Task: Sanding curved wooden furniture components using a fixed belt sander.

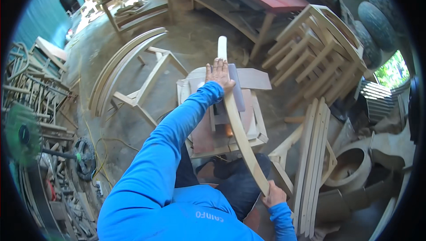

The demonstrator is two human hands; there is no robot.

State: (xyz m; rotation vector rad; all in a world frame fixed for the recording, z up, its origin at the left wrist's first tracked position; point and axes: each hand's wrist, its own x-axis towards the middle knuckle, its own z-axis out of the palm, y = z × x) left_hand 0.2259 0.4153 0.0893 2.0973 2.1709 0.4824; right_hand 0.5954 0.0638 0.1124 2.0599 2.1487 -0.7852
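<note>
Wooden strip (pixel 242 143): left hand (pixel 218 75) spread atop, right hand (pixel 274 195) gripping end.

Two hands (pixel 217 74) (pixel 274 195), one held slat (pixel 241 139)

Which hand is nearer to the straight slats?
Right. The right hand is just left of the slats; the left hand lies farther, ahead and to their left, on the curved piece.

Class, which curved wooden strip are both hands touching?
The pale strip in the middle: the left hand lies on its upper part, the right hand grips its lower end; neither touches the curved strips at left.
</note>
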